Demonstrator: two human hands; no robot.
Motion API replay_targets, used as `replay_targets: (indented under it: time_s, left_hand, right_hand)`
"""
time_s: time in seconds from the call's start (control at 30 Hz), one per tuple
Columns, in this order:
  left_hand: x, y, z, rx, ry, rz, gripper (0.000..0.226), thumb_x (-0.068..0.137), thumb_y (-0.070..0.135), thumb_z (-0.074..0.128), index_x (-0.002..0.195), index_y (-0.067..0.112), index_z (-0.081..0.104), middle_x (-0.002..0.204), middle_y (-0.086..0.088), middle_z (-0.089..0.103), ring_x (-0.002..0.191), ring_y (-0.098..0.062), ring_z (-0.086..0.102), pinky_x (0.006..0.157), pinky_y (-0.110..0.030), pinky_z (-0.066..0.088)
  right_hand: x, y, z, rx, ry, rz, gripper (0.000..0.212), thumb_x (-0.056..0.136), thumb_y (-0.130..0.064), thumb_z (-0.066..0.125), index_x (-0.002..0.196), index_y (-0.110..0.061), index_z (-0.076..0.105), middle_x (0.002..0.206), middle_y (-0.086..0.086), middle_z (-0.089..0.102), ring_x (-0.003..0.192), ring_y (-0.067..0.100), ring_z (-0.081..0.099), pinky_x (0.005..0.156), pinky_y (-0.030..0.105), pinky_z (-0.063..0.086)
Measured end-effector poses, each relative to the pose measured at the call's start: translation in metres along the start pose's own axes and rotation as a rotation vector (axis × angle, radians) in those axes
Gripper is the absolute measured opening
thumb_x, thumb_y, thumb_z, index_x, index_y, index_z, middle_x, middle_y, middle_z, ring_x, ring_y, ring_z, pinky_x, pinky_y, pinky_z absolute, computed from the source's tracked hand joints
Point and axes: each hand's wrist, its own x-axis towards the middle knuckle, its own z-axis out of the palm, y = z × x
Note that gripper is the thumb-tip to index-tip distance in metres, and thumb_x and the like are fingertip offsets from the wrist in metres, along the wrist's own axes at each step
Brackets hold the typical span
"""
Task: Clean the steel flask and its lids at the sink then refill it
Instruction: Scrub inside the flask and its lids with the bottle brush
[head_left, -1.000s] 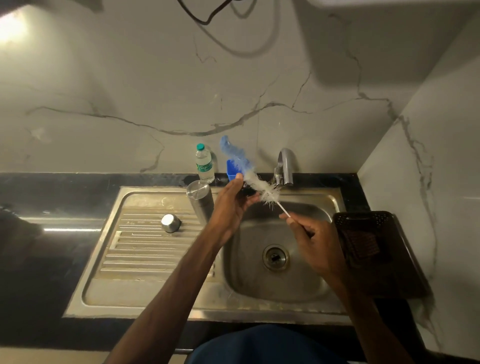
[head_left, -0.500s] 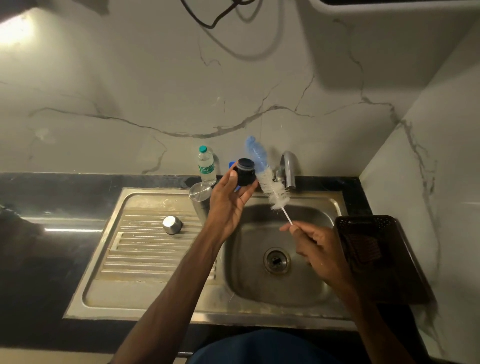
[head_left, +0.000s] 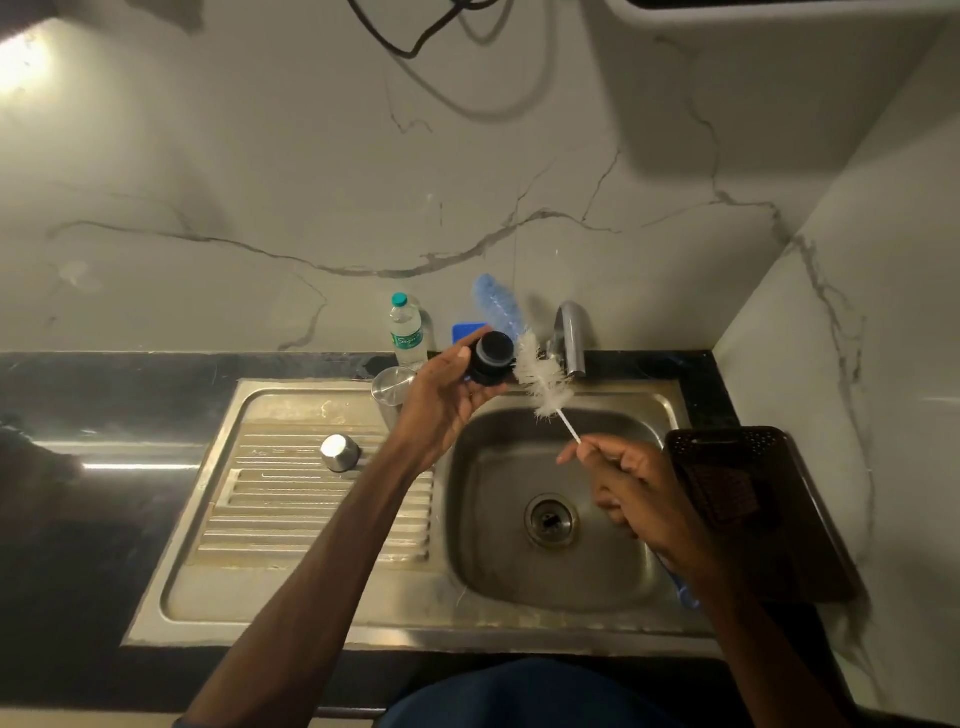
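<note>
1 black table (head_left: 78, 519) carries 1 steel sink (head_left: 311, 618), with 1 dark tray (head_left: 727, 478) at its right. 1 open steel flask (head_left: 392, 387) stands on the drainboard, partly hidden by the left hand (head_left: 447, 395), near 1 plastic bottle (head_left: 408, 335). 1 brush (head_left: 540, 382), stem pinched by the right hand (head_left: 634, 483). 2 lids: 1 black lid (head_left: 491, 358) gripped by the left hand, 1 steel lid (head_left: 340, 452) on the drainboard

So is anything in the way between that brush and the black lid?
Nothing visible. The left hand holds the black lid up, and the brush in the right hand has its white bristles right beside it; contact is unclear.
</note>
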Motion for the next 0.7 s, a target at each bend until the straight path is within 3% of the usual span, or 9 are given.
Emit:
replay_targets:
  time_s: [0.13, 0.27, 0.33, 0.43, 0.53, 0.63, 0.7]
  left_hand:
    - [0.01, 0.012, -0.01, 0.031, 0.061, 0.053, 0.036, 0.104, 0.021, 0.044, 0.134, 0.004, 0.056, 0.129, -0.018, 0.066, 0.112, -0.031, 0.066, 0.086, -0.036, 0.062]
    - [0.009, 0.016, -0.003, 0.187, 0.028, -0.011, 0.032, 0.112, 0.027, 0.035, 0.122, 0.005, 0.056, 0.11, -0.017, 0.068, 0.084, -0.025, 0.066, 0.066, -0.026, 0.057]
    - [0.009, 0.014, -0.002, 0.188, 0.026, -0.044, 0.034, 0.113, 0.028, 0.031, 0.122, 0.006, 0.055, 0.109, -0.018, 0.069, 0.085, -0.025, 0.067, 0.069, -0.028, 0.058]
    - [0.014, 0.026, -0.005, 0.173, 0.078, -0.012, 0.029, 0.11, 0.024, 0.037, 0.125, 0.008, 0.057, 0.123, -0.014, 0.068, 0.107, -0.027, 0.07, 0.086, -0.037, 0.063]
    - [0.011, 0.03, -0.005, 0.329, 0.127, -0.049, 0.029, 0.11, 0.02, 0.037, 0.123, 0.003, 0.057, 0.117, -0.015, 0.066, 0.097, -0.02, 0.072, 0.079, -0.028, 0.06]
    - [0.005, 0.024, 0.002, 0.58, 0.067, -0.097, 0.014, 0.104, 0.018, 0.047, 0.102, 0.015, 0.061, 0.11, -0.009, 0.063, 0.099, -0.021, 0.065, 0.087, -0.029, 0.057]
    - [0.004, 0.028, 0.002, 0.618, 0.056, -0.081, 0.019, 0.107, 0.006, 0.043, 0.101, 0.008, 0.061, 0.1, -0.005, 0.064, 0.087, -0.009, 0.068, 0.078, -0.019, 0.056]
  right_hand:
    - [-0.003, 0.001, -0.001, 0.017, -0.064, -0.012, 0.028, 0.108, -0.019, 0.047, 0.106, -0.008, 0.071, 0.052, -0.006, 0.033, 0.041, 0.004, 0.026, 0.038, 0.017, 0.023]
    - [-0.002, 0.001, -0.001, 0.018, -0.06, -0.066, 0.027, 0.107, -0.018, 0.047, 0.107, -0.006, 0.071, 0.051, -0.009, 0.036, 0.041, 0.004, 0.028, 0.039, 0.017, 0.025]
    - [0.003, 0.001, -0.003, 0.002, -0.056, -0.096, 0.026, 0.108, -0.013, 0.046, 0.108, -0.003, 0.07, 0.049, -0.012, 0.037, 0.039, 0.002, 0.028, 0.04, 0.015, 0.026]
    - [0.003, 0.01, -0.005, -0.024, -0.065, -0.126, 0.025, 0.107, -0.009, 0.046, 0.108, -0.004, 0.071, 0.048, -0.011, 0.041, 0.04, 0.001, 0.03, 0.042, 0.015, 0.027]
    - [-0.002, 0.016, -0.005, -0.052, -0.058, -0.145, 0.025, 0.106, -0.005, 0.048, 0.106, -0.007, 0.073, 0.048, -0.01, 0.043, 0.041, 0.001, 0.031, 0.043, 0.014, 0.03]
    - [0.005, 0.011, -0.007, -0.129, -0.039, -0.199, 0.023, 0.105, 0.004, 0.047, 0.107, 0.006, 0.07, 0.054, -0.025, 0.058, 0.041, -0.003, 0.045, 0.047, 0.006, 0.033]
    - [0.008, 0.008, -0.01, -0.149, -0.045, -0.211, 0.023, 0.104, 0.005, 0.047, 0.107, 0.008, 0.07, 0.058, -0.029, 0.06, 0.043, -0.003, 0.047, 0.047, 0.006, 0.034]
